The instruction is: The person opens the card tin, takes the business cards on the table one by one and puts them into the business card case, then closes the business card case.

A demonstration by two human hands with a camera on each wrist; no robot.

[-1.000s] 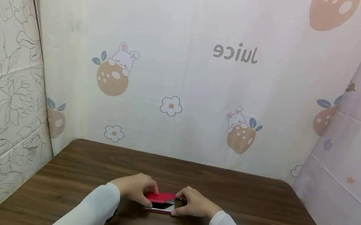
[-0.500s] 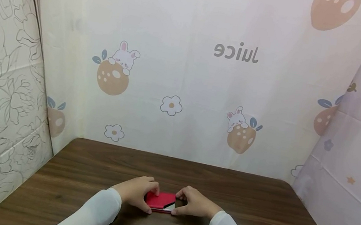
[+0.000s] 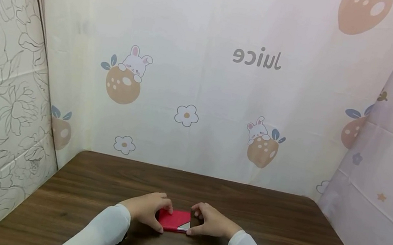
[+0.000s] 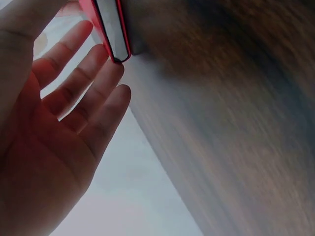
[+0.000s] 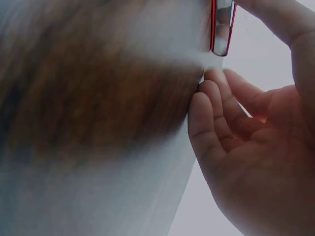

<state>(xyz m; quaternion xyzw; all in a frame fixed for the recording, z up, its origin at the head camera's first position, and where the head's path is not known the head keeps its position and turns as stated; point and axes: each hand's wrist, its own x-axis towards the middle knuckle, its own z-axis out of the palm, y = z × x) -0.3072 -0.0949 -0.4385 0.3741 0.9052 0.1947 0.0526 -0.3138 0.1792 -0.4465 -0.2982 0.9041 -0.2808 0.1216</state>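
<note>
Case: small red case (image 3: 174, 220) with a silvery edge, lying low on the brown table (image 3: 280, 228), lower centre of the head view, between both hands
Left hand: left hand (image 3: 147, 209) pinches the case's left end; in the wrist view its fingers (image 4: 93, 93) are loosely spread, tips meeting the red edge (image 4: 112, 32)
Right hand: right hand (image 3: 213, 221) pinches the right end; fingers (image 5: 216, 105) curled together beneath it
Risk: the grip looks like fingertips only; uneven pressure could let the case slip or pop open; the lid might nip a fingertip
</note>
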